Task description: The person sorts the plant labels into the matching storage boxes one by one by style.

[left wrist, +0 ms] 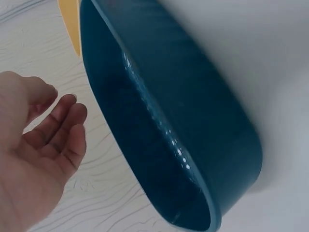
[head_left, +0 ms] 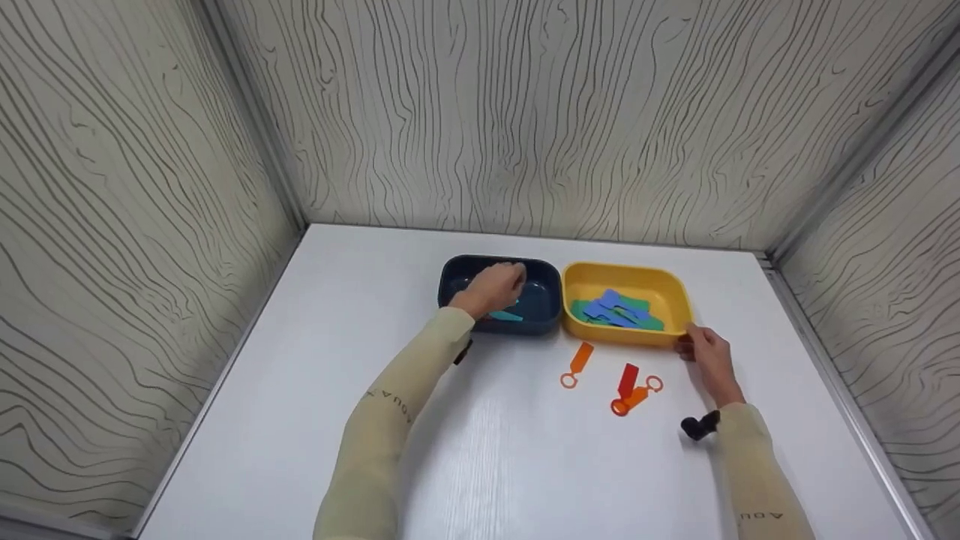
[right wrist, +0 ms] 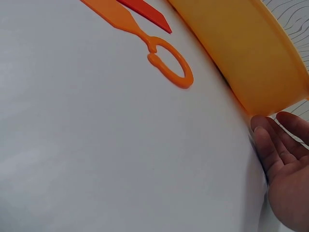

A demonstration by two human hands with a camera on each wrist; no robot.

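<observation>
My left hand [head_left: 495, 286] hangs over the dark blue bin [head_left: 541, 330], above its rim. In the left wrist view its fingers [left wrist: 72, 140] are loosely bent, with nothing between them and the thumb. A few light-blue tags [head_left: 506, 316] lie in that bin, partly hidden by the hand. At the near right corner of the yellow bin [head_left: 626, 271], my right hand [head_left: 709, 356] rests its fingertips against the outside. Its fingers [right wrist: 268, 145] are slightly bent, not wrapped round the bin. Blue tags [head_left: 611, 306] and green tags [head_left: 652, 322] lie overlapping inside.
On the white table [head_left: 510, 450], in front of the yellow bin, lie an orange ring-ended tag [head_left: 581, 358], a red tag [head_left: 628, 381] and another orange tag [head_left: 637, 396], the last two overlapping. The bins stand side by side. Patterned panels [head_left: 480, 120] enclose the table's back and sides.
</observation>
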